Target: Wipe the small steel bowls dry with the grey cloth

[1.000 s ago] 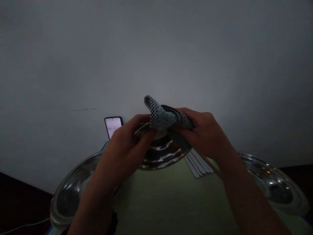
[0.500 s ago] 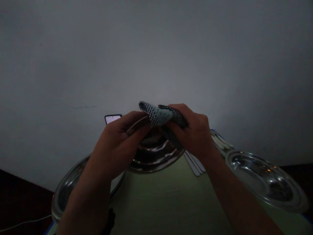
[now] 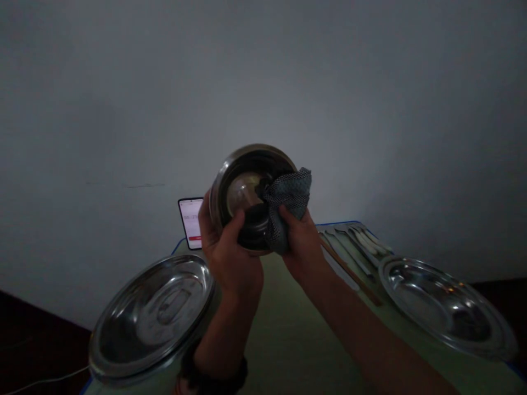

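Observation:
A shiny round metal bowl [image 3: 242, 189] is held up above the table, its hollow side turned toward me. My left hand [image 3: 233, 252] grips its left and lower rim, with the thumb over the edge. Bunched in my right hand [image 3: 302, 236] is a grey-green cloth [image 3: 290, 192] with a black-and-white checked pattern. The cloth presses over the bowl's right rim and covers part of the inside. Behind the cloth, most of my right fingers are hidden.
A large metal basin [image 3: 152, 318] stands on the green table [image 3: 284, 329] at left, another basin [image 3: 440, 307] at right. Several utensils [image 3: 354, 247] lie between, including a brown stick [image 3: 349, 271]. A lit phone [image 3: 191, 222] leans near the wall [image 3: 263, 82].
The bowl has been raised and tipped so its inside faces me. My left hand has moved to its lower left rim; the cloth has shifted to its right side.

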Tool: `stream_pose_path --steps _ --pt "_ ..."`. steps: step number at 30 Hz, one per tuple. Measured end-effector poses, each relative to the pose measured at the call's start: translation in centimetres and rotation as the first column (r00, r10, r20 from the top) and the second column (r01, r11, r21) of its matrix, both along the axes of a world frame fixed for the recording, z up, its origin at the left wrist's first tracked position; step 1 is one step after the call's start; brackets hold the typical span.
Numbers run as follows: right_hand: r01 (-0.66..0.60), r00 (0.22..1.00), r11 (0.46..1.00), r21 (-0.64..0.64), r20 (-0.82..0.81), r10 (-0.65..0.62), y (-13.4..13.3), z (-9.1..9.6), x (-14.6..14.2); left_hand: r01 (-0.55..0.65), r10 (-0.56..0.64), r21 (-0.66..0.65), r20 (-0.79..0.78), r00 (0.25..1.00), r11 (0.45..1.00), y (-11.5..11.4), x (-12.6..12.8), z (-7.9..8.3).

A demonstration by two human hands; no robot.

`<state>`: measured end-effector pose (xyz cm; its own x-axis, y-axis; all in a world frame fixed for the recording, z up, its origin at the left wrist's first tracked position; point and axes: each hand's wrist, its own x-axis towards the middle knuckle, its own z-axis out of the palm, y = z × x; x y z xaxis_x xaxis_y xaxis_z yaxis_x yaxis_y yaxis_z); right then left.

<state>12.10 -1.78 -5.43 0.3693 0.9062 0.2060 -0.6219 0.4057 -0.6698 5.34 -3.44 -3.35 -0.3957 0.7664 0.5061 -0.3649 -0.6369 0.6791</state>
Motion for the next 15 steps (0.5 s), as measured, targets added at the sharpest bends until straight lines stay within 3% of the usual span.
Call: stream_pose_path --steps 3,7,10,12,15 --pt "-0.067 0.998 0.995 -0.078 -0.006 0.067 0.0 -0.4 0.8 0.076 -0.076 0.009 0.076 0.994 0.997 0.8 -0.4 -0.3" --pt "-0.078 0.962 0.992 -0.095 0.256 0.1 -0.5 0.3 3.6 0.235 -0.235 -0.029 -0.005 0.972 0.972 0.9 -2.7 1.4" --pt "-0.095 0.821 0.994 -0.046 0.561 0.104 -1.2 1.4 5.4 0.342 -0.367 -0.188 -0.119 0.923 0.921 0.6 -4.4 2.6" --pt "-0.065 0.708 0.998 -0.021 0.703 0.061 -1.6 1.8 5.8 0.37 -0.43 -0.351 -0.11 0.896 0.86 0.6 -5.1 2.7" --pt "0.184 0.567 0.973 0.142 0.793 -0.223 -1.8 1.6 5.2 0.391 -0.485 -0.522 -0.052 0.873 0.758 1.1 -5.6 2.3"
